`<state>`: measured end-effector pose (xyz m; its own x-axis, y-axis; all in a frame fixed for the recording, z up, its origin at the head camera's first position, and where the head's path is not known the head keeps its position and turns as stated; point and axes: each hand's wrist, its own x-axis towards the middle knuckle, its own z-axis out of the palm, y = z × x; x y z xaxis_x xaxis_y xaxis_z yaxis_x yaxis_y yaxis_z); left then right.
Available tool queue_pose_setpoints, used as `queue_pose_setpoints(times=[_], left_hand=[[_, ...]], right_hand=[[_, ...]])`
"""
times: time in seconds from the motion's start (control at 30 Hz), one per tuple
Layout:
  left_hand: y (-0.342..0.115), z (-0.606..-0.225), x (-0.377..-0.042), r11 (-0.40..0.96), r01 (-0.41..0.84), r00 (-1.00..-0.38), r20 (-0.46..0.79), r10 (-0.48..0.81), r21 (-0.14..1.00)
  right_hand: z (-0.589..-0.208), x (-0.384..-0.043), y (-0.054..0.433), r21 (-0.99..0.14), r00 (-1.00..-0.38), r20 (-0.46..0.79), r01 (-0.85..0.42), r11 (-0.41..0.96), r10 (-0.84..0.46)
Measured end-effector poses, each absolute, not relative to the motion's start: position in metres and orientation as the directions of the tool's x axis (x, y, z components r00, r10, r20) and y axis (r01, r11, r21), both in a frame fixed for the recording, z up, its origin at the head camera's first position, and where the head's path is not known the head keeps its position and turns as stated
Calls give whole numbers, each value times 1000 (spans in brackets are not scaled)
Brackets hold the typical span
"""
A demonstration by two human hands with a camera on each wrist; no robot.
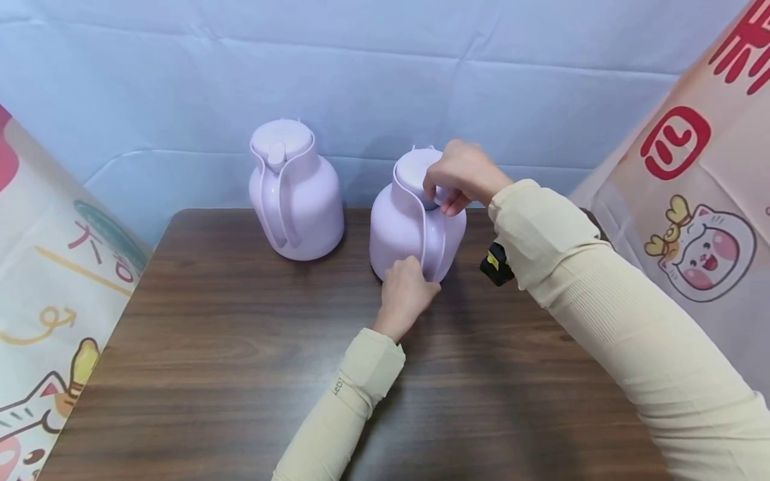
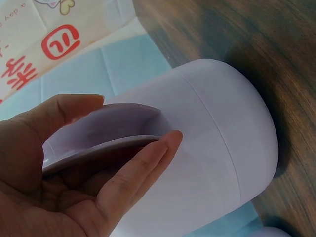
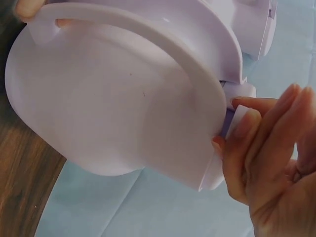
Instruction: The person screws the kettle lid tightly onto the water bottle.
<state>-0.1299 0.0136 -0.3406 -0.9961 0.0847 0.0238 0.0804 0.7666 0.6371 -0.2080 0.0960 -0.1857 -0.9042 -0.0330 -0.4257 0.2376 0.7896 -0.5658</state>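
Note:
A lilac thermos jug [image 1: 391, 230] stands upright near the table's back edge, its handle turned toward me. Low on its handle [image 2: 113, 120], my left hand [image 1: 406, 295] holds on, thumb on one side and fingers on the other. Up at the top, my right hand [image 1: 466, 175] has its thumb and bent fingers at the edge of the lid [image 1: 415, 166]. In the right wrist view those fingers pinch a small pale tab [image 3: 239, 118] of the lid, beside the handle's upper end. A matching lilac jug [image 1: 315, 207] with its lid on stands to the left.
Both jugs are on a dark wood-grain table [image 1: 240, 347] with rounded back corners. Behind it hangs a pale blue cloth [image 1: 361, 80]. Printed banners with cartoon figures flank it, one left [image 1: 36, 267] and one right [image 1: 631, 194]. A black device [image 1: 496, 264] sits by my right wrist.

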Motion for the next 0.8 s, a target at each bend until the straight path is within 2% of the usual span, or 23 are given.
queue_pose_setpoints(times=[0.4, 0.8], left_hand=[[10, -340, -131, 814, 125, -990, 19, 139, 567], [7, -338, -128, 838, 102, -991, -22, 135, 536]], right_hand=[[-185, -208, 102, -592, -897, -437, 229, 772, -69], [-187, -207, 106, -579, -897, -434, 207, 789, -83]])
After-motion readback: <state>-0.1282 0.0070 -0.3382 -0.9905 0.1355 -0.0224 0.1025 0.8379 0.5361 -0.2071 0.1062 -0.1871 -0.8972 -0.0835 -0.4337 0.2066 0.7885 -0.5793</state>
